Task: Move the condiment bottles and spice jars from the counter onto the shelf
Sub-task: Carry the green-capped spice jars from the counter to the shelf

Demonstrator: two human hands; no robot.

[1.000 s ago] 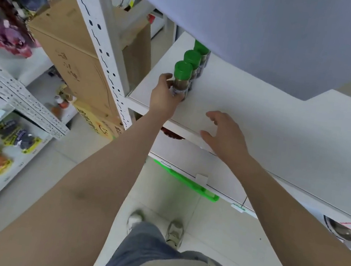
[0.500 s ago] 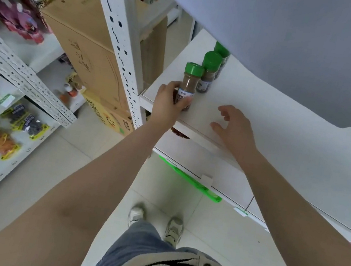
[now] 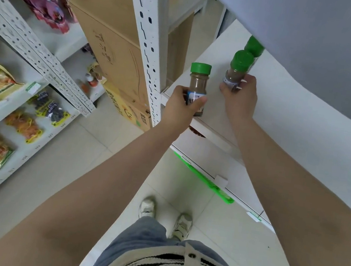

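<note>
Apparently three green-capped spice jars, left hand [image 3: 179, 108] gripping one [image 3: 197, 88], right hand [image 3: 240, 97] gripping another [image 3: 237, 71]

We see three jars in a row on the shelf [image 3: 284, 126]: near jar [image 3: 197, 86] in left hand [image 3: 180, 108], middle jar [image 3: 235, 73] in right hand [image 3: 241, 97], third jar [image 3: 254, 46] behind. Cardboard box [image 3: 116, 33] left of upright post [image 3: 147, 37].

1. Three spice jars with green lids: first jar [image 3: 197, 88], second jar [image 3: 236, 71], third jar [image 3: 254, 46].
2. Two hands: left hand [image 3: 179, 108], right hand [image 3: 241, 99].
3. Two shoes [image 3: 164, 219].
4. One cardboard box [image 3: 115, 39].
</note>
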